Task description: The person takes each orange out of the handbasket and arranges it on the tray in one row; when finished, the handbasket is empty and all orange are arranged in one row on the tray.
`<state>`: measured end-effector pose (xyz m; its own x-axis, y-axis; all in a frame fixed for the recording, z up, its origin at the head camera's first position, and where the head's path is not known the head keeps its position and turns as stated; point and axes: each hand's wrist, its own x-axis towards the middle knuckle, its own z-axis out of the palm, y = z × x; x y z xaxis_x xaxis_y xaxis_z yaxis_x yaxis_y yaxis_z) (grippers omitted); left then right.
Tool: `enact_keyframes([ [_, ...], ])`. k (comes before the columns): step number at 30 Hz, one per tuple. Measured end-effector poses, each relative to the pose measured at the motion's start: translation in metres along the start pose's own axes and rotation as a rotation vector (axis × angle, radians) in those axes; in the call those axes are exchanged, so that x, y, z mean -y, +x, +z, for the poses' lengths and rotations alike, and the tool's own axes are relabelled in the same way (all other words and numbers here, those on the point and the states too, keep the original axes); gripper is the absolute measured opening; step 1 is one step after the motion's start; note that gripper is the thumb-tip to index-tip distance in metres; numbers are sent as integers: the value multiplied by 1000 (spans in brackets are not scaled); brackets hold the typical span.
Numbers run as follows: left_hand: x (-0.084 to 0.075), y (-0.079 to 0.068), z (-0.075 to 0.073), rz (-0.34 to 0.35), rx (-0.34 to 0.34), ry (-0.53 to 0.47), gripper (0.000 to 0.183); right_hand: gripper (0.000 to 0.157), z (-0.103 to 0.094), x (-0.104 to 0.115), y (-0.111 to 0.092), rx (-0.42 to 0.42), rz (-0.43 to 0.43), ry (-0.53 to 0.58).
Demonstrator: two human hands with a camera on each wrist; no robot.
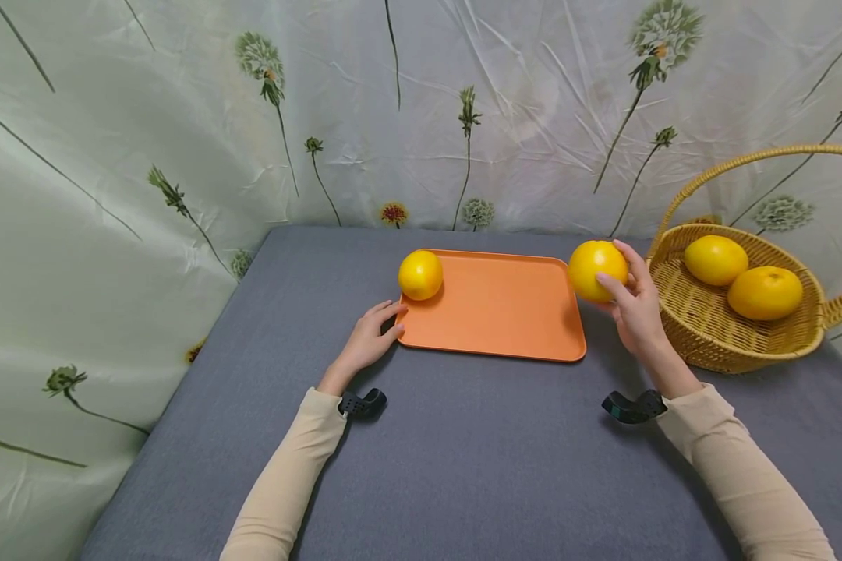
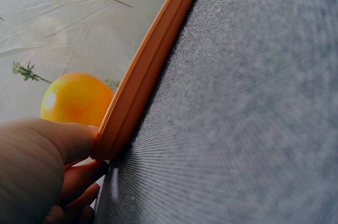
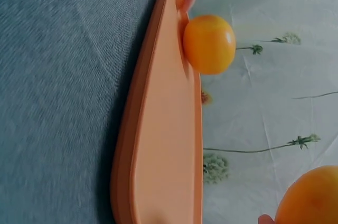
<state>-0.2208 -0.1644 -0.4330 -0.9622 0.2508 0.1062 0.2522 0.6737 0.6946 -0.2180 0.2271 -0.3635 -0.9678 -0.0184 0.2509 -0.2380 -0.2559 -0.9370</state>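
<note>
An orange tray lies on the grey-covered table. My left hand holds its near left corner, with the thumb at the rim and the other fingers around the side. One round yellow-orange fruit, which looks like an orange, sits in the tray's far left corner. My right hand grips a second orange between thumb and fingers, raised at the tray's right end. In the right wrist view that held orange shows at the lower right, with just a fingertip beside it.
A wicker basket with a tall arched handle stands to the right, holding two more oranges. Behind the table hangs a pale curtain printed with dandelions. Grey cloth stretches between my forearms, in front of the tray.
</note>
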Motion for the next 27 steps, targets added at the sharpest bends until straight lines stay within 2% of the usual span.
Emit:
enact_keyframes([
  [7, -2, 1, 0, -4, -2, -1, 42, 49, 6, -13, 4, -34, 9, -34],
  [14, -1, 0, -1, 8, 1, 0, 42, 51, 15, -22, 7, 0, 27, -79],
  [20, 1, -1, -1, 10, -4, -1, 42, 53, 28, -28, 12, 1, 83, -95],
  [27, -1, -1, -1, 14, -5, 0, 43, 61, 40, -36, 16, -9, 154, -193],
])
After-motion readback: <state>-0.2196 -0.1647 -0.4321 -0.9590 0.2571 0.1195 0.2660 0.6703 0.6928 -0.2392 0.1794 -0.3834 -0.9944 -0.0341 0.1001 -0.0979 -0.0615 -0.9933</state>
